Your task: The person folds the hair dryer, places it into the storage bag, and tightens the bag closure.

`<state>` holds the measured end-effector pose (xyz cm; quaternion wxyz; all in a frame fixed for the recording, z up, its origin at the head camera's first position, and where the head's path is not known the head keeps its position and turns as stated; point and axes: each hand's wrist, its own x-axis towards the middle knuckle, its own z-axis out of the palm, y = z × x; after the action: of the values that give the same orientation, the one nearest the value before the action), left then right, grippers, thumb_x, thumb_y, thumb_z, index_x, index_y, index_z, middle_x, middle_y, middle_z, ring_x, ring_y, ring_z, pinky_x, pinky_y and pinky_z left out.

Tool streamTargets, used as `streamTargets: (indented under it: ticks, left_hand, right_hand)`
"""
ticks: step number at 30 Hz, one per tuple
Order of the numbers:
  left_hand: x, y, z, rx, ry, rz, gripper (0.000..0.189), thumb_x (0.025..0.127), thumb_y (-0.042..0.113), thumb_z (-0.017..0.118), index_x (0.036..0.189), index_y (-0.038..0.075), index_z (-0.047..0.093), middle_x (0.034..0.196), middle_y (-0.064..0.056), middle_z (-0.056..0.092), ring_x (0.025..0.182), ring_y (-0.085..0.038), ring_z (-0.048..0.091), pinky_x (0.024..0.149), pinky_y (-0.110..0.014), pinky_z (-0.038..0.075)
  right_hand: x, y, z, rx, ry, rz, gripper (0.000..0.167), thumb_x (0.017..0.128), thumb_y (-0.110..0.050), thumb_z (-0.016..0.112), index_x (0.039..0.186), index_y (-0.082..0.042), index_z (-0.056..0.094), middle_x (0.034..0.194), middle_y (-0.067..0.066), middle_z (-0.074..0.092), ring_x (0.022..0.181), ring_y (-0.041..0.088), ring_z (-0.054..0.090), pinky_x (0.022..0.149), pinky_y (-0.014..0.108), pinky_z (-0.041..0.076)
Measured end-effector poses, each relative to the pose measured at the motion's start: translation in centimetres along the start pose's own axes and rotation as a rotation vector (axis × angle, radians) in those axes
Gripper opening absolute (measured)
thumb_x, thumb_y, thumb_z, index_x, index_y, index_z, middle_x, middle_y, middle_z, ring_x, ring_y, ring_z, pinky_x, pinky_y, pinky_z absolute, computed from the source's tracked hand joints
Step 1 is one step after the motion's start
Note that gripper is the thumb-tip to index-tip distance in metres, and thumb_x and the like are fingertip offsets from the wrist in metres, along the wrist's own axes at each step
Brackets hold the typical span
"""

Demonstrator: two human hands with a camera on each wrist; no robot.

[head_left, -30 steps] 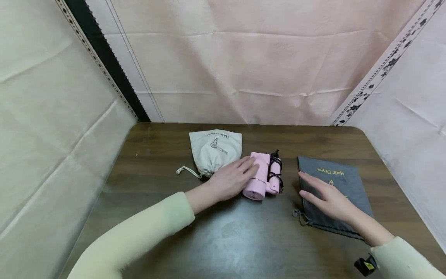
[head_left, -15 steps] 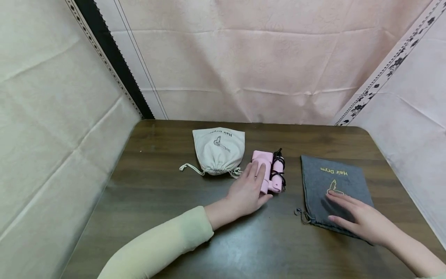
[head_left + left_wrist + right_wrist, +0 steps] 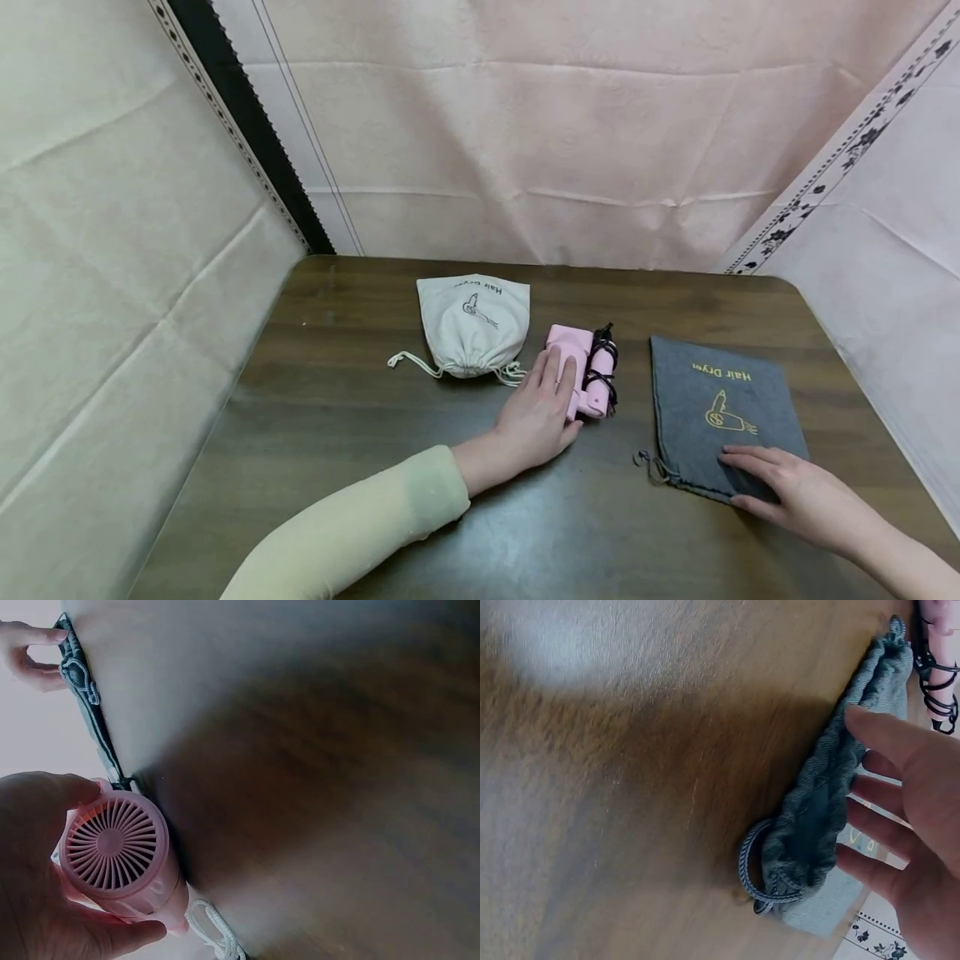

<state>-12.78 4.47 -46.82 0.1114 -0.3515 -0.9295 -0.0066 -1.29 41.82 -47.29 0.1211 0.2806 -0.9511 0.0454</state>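
Observation:
A pink hair dryer [image 3: 573, 342], its handle folded alongside and wound with black cord, lies mid-table. My left hand [image 3: 534, 417] rests over its barrel with fingers extended; in the left wrist view, thumb and little finger lie at either side of the round slotted vent [image 3: 111, 841]. To the right is a dark grey drawstring bag [image 3: 705, 392] with yellow "Hair Dryer" print. My right hand [image 3: 802, 496] is at its near drawstring end, fingers over the fabric. In the right wrist view, the thumb lies at the gathered mouth [image 3: 810, 802].
Behind and left of the dryer lies a plump white drawstring pouch [image 3: 474, 325] with dark print and loose cords. The brown wooden table [image 3: 337, 467] ends at pale cloth hangings [image 3: 525, 150] at the back and sides.
My left hand has shifted right and nearer over the dryer, uncovering the white pouch's cords. My right hand has slid across the grey bag to its near end, uncovering its yellow drawing.

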Motion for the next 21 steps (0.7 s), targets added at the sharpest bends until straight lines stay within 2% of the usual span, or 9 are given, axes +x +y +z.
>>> streamTargets:
  ticks: [6, 7, 9, 10, 12, 14, 16, 21]
  left_hand:
    - [0.0, -0.5, 0.0, -0.018, -0.006, 0.006, 0.090, 0.095, 0.045, 0.071, 0.163, -0.002, 0.036, 0.166, -0.029, 0.037, 0.152, -0.041, 0.043, 0.120, -0.041, 0.044]
    - [0.0, -0.5, 0.1, -0.021, -0.007, 0.007, 0.090, 0.094, 0.043, 0.071, 0.164, -0.002, 0.035, 0.166, -0.029, 0.036, 0.152, -0.041, 0.042, 0.120, -0.041, 0.044]
    - [0.0, -0.6, 0.2, -0.023, -0.009, 0.010, 0.091, 0.094, 0.042, 0.071, 0.164, -0.002, 0.033, 0.167, -0.029, 0.035, 0.153, -0.041, 0.041, 0.120, -0.042, 0.045]
    - [0.0, -0.6, 0.3, -0.020, -0.009, 0.014, 0.091, 0.095, 0.043, 0.070, 0.165, -0.002, 0.033, 0.168, -0.029, 0.034, 0.153, -0.041, 0.041, 0.119, -0.042, 0.045]
    - [0.0, -0.6, 0.5, -0.010, -0.007, 0.020, 0.092, 0.095, 0.045, 0.071, 0.165, -0.002, 0.032, 0.168, -0.029, 0.033, 0.153, -0.041, 0.041, 0.119, -0.042, 0.046]
    - [0.0, -0.6, 0.6, 0.005, -0.008, 0.025, 0.095, 0.096, 0.048, 0.072, 0.165, -0.001, 0.031, 0.169, -0.029, 0.032, 0.153, -0.041, 0.041, 0.119, -0.042, 0.046]
    - [-0.1, -0.6, 0.7, 0.019, -0.001, 0.027, 0.097, 0.096, 0.051, 0.074, 0.165, -0.001, 0.032, 0.168, -0.029, 0.032, 0.152, -0.042, 0.042, 0.119, -0.041, 0.046]
    - [-0.3, -0.9, 0.8, 0.049, 0.026, 0.033, 0.094, 0.095, 0.048, 0.076, 0.164, -0.001, 0.035, 0.167, -0.029, 0.034, 0.149, -0.041, 0.046, 0.117, -0.040, 0.047]
  right_hand:
    - [0.8, 0.0, 0.3, -0.022, 0.016, -0.014, 0.051, 0.067, -0.029, 0.099, 0.113, -0.017, 0.081, 0.115, -0.002, 0.077, 0.100, 0.023, 0.075, 0.080, 0.022, 0.056]
    - [0.9, 0.1, 0.3, -0.015, 0.025, -0.023, 0.047, 0.071, -0.032, 0.097, 0.112, -0.016, 0.081, 0.113, -0.002, 0.078, 0.097, 0.022, 0.076, 0.077, 0.024, 0.057]
    - [0.9, 0.1, 0.5, -0.010, 0.061, -0.059, 0.037, 0.087, -0.044, 0.087, 0.110, -0.015, 0.082, 0.110, -0.001, 0.079, 0.091, 0.020, 0.077, 0.071, 0.028, 0.059]
    - [0.9, 0.2, 0.6, -0.012, 0.079, -0.076, 0.039, 0.095, -0.051, 0.078, 0.108, -0.015, 0.082, 0.108, 0.000, 0.079, 0.089, 0.018, 0.078, 0.069, 0.028, 0.059]
    - [0.7, 0.3, 0.8, -0.014, 0.106, -0.109, 0.054, 0.106, -0.061, 0.054, 0.107, -0.014, 0.082, 0.107, 0.001, 0.079, 0.085, 0.017, 0.078, 0.066, 0.027, 0.059]
    - [0.5, 0.4, 0.9, -0.019, 0.122, -0.130, 0.070, 0.109, -0.064, 0.032, 0.105, -0.014, 0.081, 0.106, 0.003, 0.079, 0.084, 0.017, 0.078, 0.065, 0.025, 0.058]
    - [0.3, 0.4, 1.0, -0.015, 0.124, -0.139, 0.072, 0.109, -0.064, 0.028, 0.105, -0.015, 0.081, 0.107, 0.004, 0.079, 0.085, 0.017, 0.077, 0.067, 0.023, 0.057]
    - [0.5, 0.4, 1.2, -0.006, 0.154, -0.166, 0.069, 0.112, -0.058, 0.028, 0.095, -0.016, 0.080, 0.104, 0.003, 0.079, 0.082, 0.016, 0.077, 0.066, 0.023, 0.056]
